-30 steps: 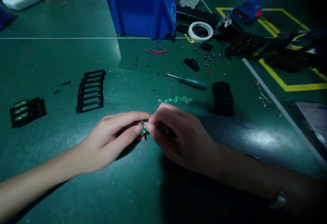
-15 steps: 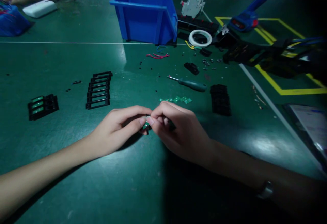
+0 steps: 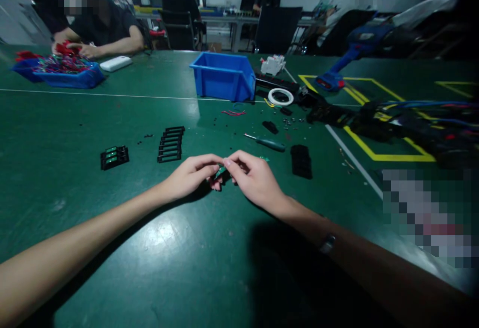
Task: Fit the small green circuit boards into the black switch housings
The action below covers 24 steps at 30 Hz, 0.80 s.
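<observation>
We judged the step in hand to be close fingertip fitting or adjusting of a small, flat, green circuit board (image 3: 220, 171), which we held between both hands above the near middle of the smooth, glossy green table (image 3: 202, 273). Our left hand (image 3: 196, 171) pinched the board's left side between thumb and fingers; our right hand (image 3: 255, 176) pinched its far right end, thumb against forefinger. The fingers hid the board's underside, so we could not tell what backed it. The next move, in our judgement, called for a steady left hold and light, aligned thumb pressure from the right, since so small a piece left little to grasp.

To the left lay an open, ladder-shaped black plastic frame (image 3: 170, 144) and, further left, a chunky black block with three green strips (image 3: 114, 157). To the right lay a matt black block with notched edges (image 3: 301, 161) and a screwdriver with a tapered dark-green handle (image 3: 271, 144).
</observation>
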Motion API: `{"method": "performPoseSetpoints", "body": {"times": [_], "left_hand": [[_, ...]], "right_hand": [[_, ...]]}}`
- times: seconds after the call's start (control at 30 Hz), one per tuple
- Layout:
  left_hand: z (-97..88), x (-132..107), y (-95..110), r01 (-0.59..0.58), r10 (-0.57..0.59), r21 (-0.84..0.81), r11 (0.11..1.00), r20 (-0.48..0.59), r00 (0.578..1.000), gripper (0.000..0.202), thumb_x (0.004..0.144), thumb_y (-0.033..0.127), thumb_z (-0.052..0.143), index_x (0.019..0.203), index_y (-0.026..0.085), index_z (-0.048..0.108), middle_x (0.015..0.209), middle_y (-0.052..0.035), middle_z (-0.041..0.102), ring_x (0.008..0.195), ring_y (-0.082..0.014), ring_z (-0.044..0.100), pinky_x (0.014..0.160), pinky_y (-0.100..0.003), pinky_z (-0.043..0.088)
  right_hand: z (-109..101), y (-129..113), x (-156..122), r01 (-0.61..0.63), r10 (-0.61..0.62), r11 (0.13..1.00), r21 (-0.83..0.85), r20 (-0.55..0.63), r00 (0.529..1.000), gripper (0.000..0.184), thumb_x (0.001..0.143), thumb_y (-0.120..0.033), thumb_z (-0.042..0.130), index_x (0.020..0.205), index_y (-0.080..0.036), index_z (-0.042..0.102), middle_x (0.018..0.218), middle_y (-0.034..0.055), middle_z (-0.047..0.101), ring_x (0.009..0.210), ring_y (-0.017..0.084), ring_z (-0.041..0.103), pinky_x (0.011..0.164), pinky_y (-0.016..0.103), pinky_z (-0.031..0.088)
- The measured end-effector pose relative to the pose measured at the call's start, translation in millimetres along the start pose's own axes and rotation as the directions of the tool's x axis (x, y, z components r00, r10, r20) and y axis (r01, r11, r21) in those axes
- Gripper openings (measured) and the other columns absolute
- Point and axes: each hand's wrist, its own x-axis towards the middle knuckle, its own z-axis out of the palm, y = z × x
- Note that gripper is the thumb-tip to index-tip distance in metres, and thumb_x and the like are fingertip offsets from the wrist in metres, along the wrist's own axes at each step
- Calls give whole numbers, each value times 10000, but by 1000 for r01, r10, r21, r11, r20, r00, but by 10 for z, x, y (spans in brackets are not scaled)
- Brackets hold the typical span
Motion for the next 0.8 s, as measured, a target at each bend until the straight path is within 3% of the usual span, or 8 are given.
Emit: {"method": "performPoseSetpoints", "body": {"times": [0.13,0.3,0.4,0.57,0.8], "left_hand": [[16,22,-15,36,-37,-46,998,-29,999,308,994,332,560,1180,113,673,827,-53,717,711,-167,716,700,-287,562],[63,16,-22,15,-19,-56,998,-76,997,367,961,401,617,1152,97,695,760,-58,721,651,-166,697,647,-266,533],[84,-24,-9,-21,18,-42,999,-83,996,415,960,477,619,1074,88,708,744,-66,719,639,-155,677,639,-252,513],[95,-100,21,-63,62,-10,998,-103,993,421,951,516,634,990,100,679,717,-64,725,620,-140,657,619,-232,477],[86,-102,45,-63,62,-11,998,-71,996,379,960,503,626,895,129,625,680,-63,726,604,-149,654,621,-249,494]], "right_hand": [[33,33,-77,-32,37,998,52,-89,995,279,1007,-401,566,860,-174,636,689,-11,607,594,113,559,564,238,419],[137,56,-230,-89,119,974,210,-132,984,283,986,-456,577,1014,-177,611,701,-13,578,588,128,574,539,249,439],[173,48,-291,-86,107,969,232,-76,991,297,948,-415,637,1114,-171,602,783,1,612,640,130,592,572,253,460],[162,-5,-356,-20,20,991,132,3,1000,346,902,-350,690,1183,-167,605,881,16,628,700,126,596,610,258,459],[139,-13,-349,-10,5,992,123,41,999,258,917,-348,672,1094,-166,623,806,0,631,676,127,572,608,260,429]]}}
